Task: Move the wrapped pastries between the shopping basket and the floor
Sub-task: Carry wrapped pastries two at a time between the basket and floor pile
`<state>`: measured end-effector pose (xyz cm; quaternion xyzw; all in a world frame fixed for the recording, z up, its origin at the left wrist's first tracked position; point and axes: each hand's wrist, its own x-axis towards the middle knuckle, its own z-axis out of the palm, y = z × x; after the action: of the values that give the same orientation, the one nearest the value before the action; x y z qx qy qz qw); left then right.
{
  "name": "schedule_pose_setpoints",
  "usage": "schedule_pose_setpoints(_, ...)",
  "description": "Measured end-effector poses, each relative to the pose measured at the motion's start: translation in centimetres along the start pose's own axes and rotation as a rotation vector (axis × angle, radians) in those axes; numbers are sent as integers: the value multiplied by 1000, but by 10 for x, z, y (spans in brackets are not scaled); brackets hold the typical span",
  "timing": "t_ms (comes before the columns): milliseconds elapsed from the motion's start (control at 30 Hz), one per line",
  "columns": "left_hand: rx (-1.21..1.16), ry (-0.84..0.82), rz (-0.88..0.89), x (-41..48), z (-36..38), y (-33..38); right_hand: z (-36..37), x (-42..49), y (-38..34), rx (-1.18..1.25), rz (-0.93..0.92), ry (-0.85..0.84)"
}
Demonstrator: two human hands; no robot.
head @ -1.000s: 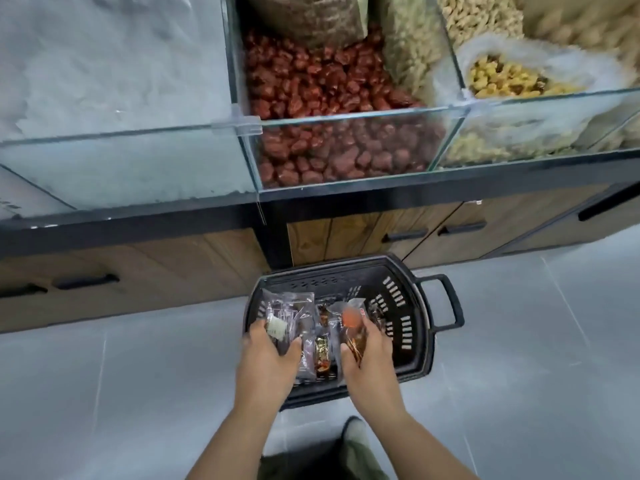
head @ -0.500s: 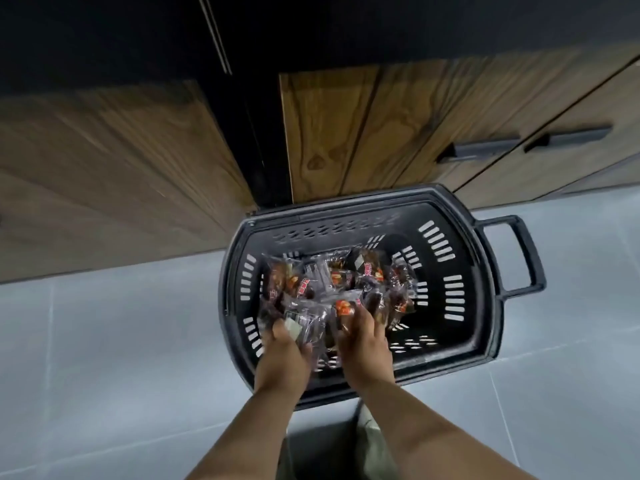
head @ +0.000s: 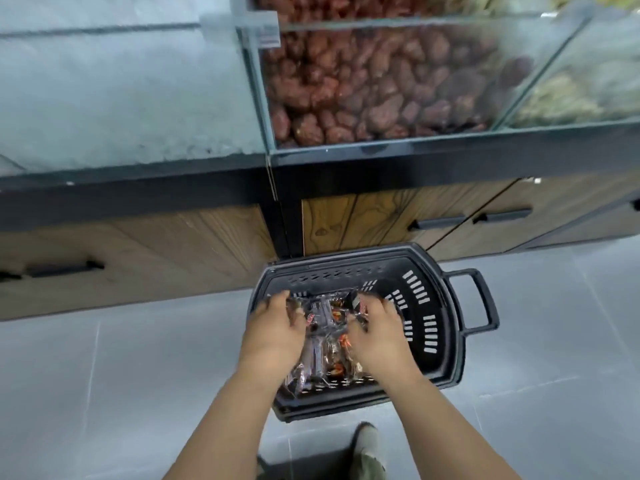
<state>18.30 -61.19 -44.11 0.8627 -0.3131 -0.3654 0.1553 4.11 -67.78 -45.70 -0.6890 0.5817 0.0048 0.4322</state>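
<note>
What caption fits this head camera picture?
Left hand and right hand hold wrapped pastries in the black shopping basket.

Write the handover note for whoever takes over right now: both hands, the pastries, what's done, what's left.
Left hand: curled round the left side of the wrapped pastries.
Right hand: curled round their right side.
Pastries: one bunch between the hands, over the black shopping basket, which stands on the grey floor.
Done: bunch gathered; none on the visible floor.
Left: likely lift it out onto the floor.

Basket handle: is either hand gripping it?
No: the left hand and right hand are both on the wrapped pastries inside the basket; the handle juts out untouched.
</note>
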Motion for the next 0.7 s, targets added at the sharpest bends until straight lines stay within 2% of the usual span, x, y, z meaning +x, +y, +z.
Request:
schedule_pose_setpoints(167, 48, 172, 197, -70, -94, 58, -78, -68, -83, 35, -168, -8)
schedule_pose_setpoints(433, 103, 313, 406, -187, -205, 126, -174, -178, -186, -13, -425, 22)
schedule_pose_setpoints(700, -29, 517, 442, -289, -279, 139, -227, -265, -246, 13, -679, 97)
